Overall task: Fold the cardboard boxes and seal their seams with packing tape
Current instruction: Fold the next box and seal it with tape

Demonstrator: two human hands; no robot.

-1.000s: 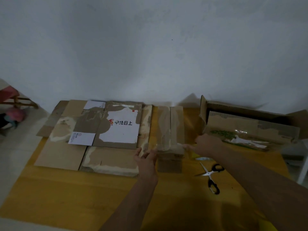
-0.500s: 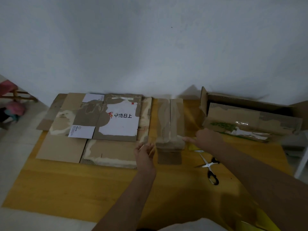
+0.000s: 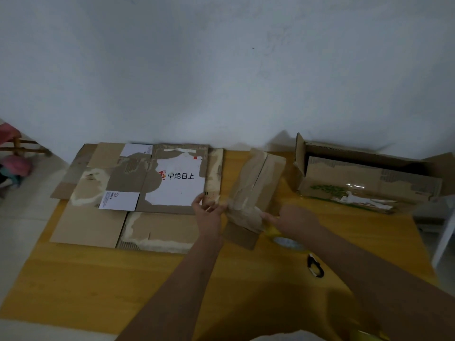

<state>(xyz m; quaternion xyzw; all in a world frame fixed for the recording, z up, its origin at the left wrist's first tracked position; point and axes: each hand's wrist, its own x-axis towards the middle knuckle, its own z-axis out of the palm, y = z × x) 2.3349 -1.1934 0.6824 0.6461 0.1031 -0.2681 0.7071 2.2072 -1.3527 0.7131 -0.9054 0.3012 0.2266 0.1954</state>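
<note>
So, biggest thing first: one yellow wooden table (image 3: 73, 286) filled most of the lower view, pushed up against a plain grey wall (image 3: 221, 70). On it I counted one spread of flattened cardboard (image 3: 138, 193) at about 9 o'clock from the centre. It looked like several sheets overlapping, with a white printed panel on top, but I couldn't tell how many sheets were in there. One open box (image 3: 364, 183) sat at 2 o'clock, lying with its flaps out; its right end ran off behind the frame edge and its inside was just dark.

One small folded box (image 3: 256, 188) sat dead centre, tilted a bit clockwise, its top seam already covered in shiny tape. Two hands were on it. The left hand (image 3: 209, 212) had fingers spread against the box's near left corner, not clamped round anything I could see. The right hand (image 3: 295, 217) was pressed at the near right corner with fingers curled, and whether it was pinching tape or just the cardboard was too blurry to call.

One tape roll (image 3: 286, 242) peeked out just under the right wrist, mostly hidden. One pair of scissors (image 3: 315, 267) at 5 o'clock showed only its black handles, the rest covered by the forearm. Something pink (image 3: 14, 166) at the far left edge was cut off and blurry.
</note>
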